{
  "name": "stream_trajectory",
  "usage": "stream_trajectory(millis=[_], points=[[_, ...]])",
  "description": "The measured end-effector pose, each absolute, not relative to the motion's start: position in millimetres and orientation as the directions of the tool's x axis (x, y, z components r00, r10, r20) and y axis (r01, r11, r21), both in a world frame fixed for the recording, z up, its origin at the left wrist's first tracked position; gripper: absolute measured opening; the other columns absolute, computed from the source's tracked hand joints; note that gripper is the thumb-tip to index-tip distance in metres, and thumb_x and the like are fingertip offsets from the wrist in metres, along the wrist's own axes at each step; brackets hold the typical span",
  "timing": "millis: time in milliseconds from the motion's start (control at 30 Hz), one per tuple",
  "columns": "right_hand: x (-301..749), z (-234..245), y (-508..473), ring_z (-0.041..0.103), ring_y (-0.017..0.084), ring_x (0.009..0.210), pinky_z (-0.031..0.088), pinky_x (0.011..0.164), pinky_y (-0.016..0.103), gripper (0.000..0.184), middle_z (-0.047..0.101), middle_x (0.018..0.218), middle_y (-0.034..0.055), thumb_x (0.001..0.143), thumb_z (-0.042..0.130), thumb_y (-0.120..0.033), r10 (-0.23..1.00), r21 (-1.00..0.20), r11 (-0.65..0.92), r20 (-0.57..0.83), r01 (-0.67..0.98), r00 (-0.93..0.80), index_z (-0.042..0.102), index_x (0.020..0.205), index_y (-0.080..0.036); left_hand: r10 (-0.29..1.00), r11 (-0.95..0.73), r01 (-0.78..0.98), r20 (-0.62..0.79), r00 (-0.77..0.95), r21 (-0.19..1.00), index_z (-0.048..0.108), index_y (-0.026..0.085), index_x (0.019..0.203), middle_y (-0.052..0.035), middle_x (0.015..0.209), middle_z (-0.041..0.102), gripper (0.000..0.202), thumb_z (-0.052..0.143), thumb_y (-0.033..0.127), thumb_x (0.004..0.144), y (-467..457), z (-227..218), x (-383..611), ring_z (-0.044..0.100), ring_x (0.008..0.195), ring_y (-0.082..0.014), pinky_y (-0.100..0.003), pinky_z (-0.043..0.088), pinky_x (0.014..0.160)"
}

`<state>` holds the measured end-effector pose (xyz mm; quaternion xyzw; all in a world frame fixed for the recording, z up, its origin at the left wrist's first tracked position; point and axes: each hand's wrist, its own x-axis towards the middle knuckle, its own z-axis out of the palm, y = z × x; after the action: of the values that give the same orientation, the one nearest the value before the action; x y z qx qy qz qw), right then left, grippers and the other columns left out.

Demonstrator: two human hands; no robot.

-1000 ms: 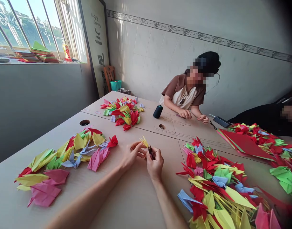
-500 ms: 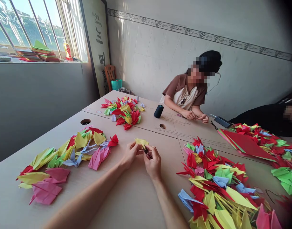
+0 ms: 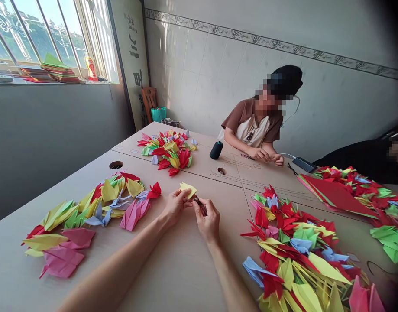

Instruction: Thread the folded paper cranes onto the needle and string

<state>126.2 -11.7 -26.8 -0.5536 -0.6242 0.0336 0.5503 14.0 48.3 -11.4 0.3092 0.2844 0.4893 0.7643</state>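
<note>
I gripped folded yellow paper (image 3: 188, 189) in my left hand (image 3: 176, 206), held apart from my right hand (image 3: 208, 222), which closed on a small dark tool (image 3: 199, 203).

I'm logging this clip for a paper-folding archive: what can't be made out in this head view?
- The dark item in the right hand: fingers cover most of it, and it is too small to name.
- The yellow paper at the left hand: fingers hide its lower part.
- The seated person at far right: cut off by the right edge and blurred.
- The bottle on the windowsill: its label is too small to read.
</note>
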Motion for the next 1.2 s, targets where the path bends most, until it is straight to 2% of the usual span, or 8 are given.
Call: stream_trajectory(millis=[500, 867, 1000, 1200], points=[[126.5, -28.6, -11.2, 0.059, 0.012, 0.064, 0.047, 0.062, 0.022, 0.019, 0.064, 0.075, 0.0033, 0.089, 0.049, -0.030, 0.733, -0.656, 0.405, 0.649, 0.636, 0.203, 0.063, 0.091, -0.016, 0.928, 0.311, -0.572, -0.113, 0.355, 0.759, 0.064, 0.011, 0.081, -0.0042, 0.078, 0.066, 0.020, 0.071, 0.025, 0.068, 45.6, -8.2, 14.5, 0.061, 0.062, -0.0092, -0.018, 0.051, 0.055], [126.2, -30.1, -11.1, 0.060, 0.013, 0.066, 0.047, 0.064, 0.023, 0.021, 0.065, 0.077, 0.0043, 0.090, 0.048, -0.032, 0.751, -0.689, 0.396, 0.624, 0.607, 0.218, 0.063, 0.090, -0.017, 0.930, 0.301, -0.552, -0.111, 0.351, 0.778, 0.064, 0.011, 0.081, -0.0046, 0.078, 0.065, 0.023, 0.070, 0.028, 0.068, 43.8, -4.6, 14.8, 0.059, 0.062, -0.0094, -0.018, 0.049, 0.052], [127.1, -29.6, -11.3, 0.061, 0.013, 0.067, 0.048, 0.064, 0.023, 0.022, 0.066, 0.077, 0.0050, 0.090, 0.048, -0.032, 0.749, -0.698, 0.385, 0.618, 0.604, 0.237, 0.063, 0.088, -0.016, 0.931, 0.300, -0.550, -0.113, 0.348, 0.779, 0.065, 0.011, 0.082, -0.0058, 0.080, 0.066, 0.022, 0.070, 0.028, 0.069, 44.3, -6.7, 14.0, 0.062, 0.066, -0.0109, -0.018, 0.051, 0.055], [127.9, -27.9, -11.7, 0.059, 0.012, 0.057, 0.047, 0.057, 0.022, 0.026, 0.065, 0.070, 0.0039, 0.089, 0.048, -0.037, 0.732, -0.748, 0.350, 0.594, 0.564, 0.334, 0.062, 0.087, -0.015, 0.937, 0.286, -0.515, -0.122, 0.328, 0.808, 0.062, 0.011, 0.087, -0.0098, 0.089, 0.068, 0.029, 0.074, 0.029, 0.067, 44.5, -5.1, 12.3, 0.066, 0.072, -0.0143, -0.021, 0.052, 0.063]])
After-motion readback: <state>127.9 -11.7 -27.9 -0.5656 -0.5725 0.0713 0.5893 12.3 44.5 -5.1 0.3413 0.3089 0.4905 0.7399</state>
